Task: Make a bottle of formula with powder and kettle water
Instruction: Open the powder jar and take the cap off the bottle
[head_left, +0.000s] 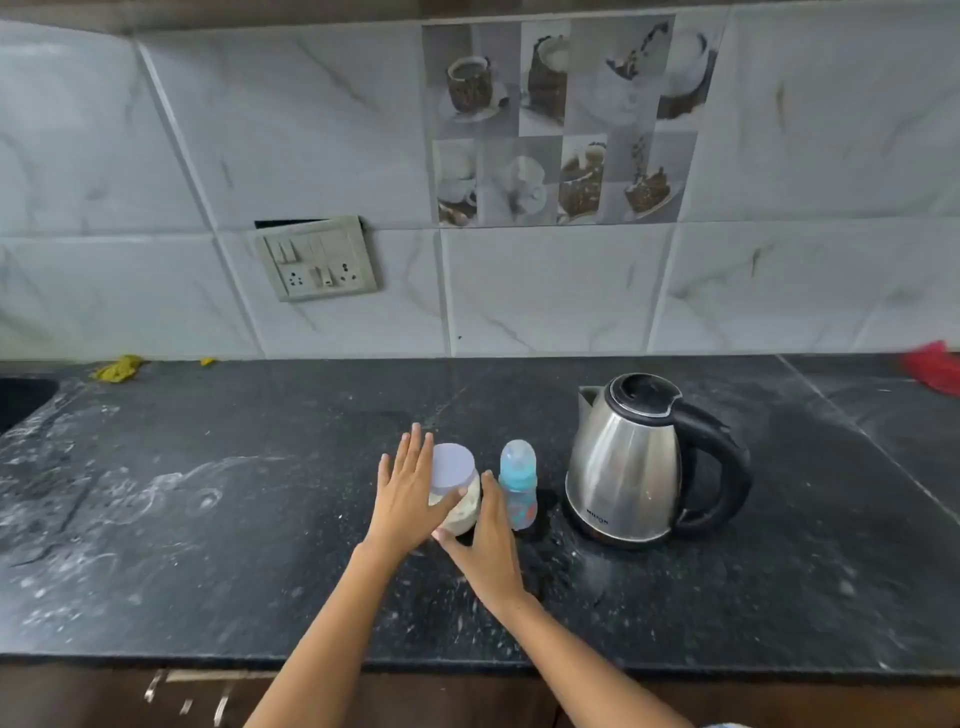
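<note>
A clear jar of pale powder (462, 506) with a lilac lid stands on the black counter (260, 519). My left hand (410, 493) lies flat against the jar's left side, fingers straight and apart. My right hand (488, 540) presses against the jar's right side and lower front, thumb under its base edge. Just right of the jar stands a small blue baby bottle (518, 483) with its clear cap on. Further right sits a steel kettle (631, 462), black lid shut, handle pointing right.
A tiled wall with a switch-and-socket plate (317, 258) rises behind the counter. A yellow cloth (118, 368) lies at the back left beside a sink edge (21, 400). A red cloth (932, 368) lies at the far right. Drawer handles (156, 685) show below the counter.
</note>
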